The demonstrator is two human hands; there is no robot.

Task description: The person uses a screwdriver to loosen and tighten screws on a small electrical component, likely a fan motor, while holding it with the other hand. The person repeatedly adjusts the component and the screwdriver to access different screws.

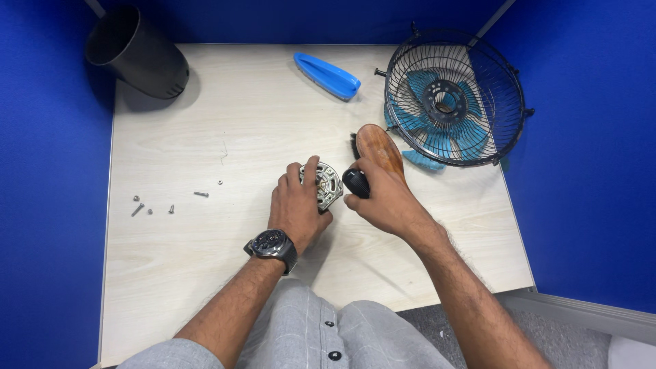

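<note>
Risk first, imo: metal motor housing (326, 184) just propped on the table (205, 273) near its middle, gripped from one side only, so could prob twist or skid out if brush pressure comes in sideways. Loose screws (154, 205) sitting well left of the housing, easy to swipe off w/ a forearm.

Left hand (297, 208), watch (272, 244) on the wrist: fingers (311, 169) curled over the housing's top and left side, thumb under, clamped on it, not spread.

Right hand (386, 201), just right of the housing: fingers wrapped shut round a wood-backed brush (379, 149), bristle end pointing away. Small black part (356, 182) wedged btwn thumb and housing, touching both afaict; can't tell what it is.

Beyond the housing to the right: wire fan guard (454, 96) w/ blue blades (437, 130) inside, half off the table edge, could tip. Blue plastic piece (328, 75) straight past the housing, black cylinder (137, 51) far left corner.
</note>
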